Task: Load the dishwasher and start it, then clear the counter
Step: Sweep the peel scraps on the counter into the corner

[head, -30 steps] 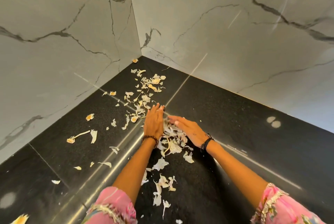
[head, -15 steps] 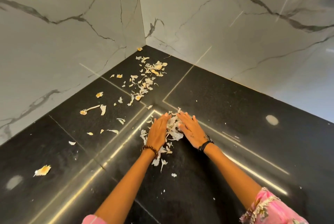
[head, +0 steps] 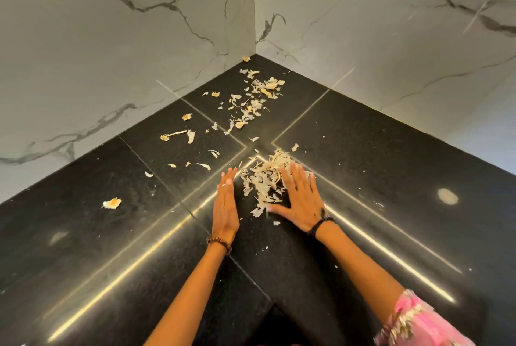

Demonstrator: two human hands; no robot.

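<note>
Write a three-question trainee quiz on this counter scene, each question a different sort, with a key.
1. True or false: the right hand rests flat on the heap of peels.
2. The left hand is: A) gripping a sponge, B) open, on edge beside the heap, C) out of view.
3. Fill in: loose peels lie toward the ___ of the black counter.

Key: 1 true; 2 B; 3 corner.

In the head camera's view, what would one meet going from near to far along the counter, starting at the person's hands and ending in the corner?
Left hand and right hand → gathered pile of peels between them → scattered trail of peels → lone scrap in the corner where the marble walls meet.
</note>
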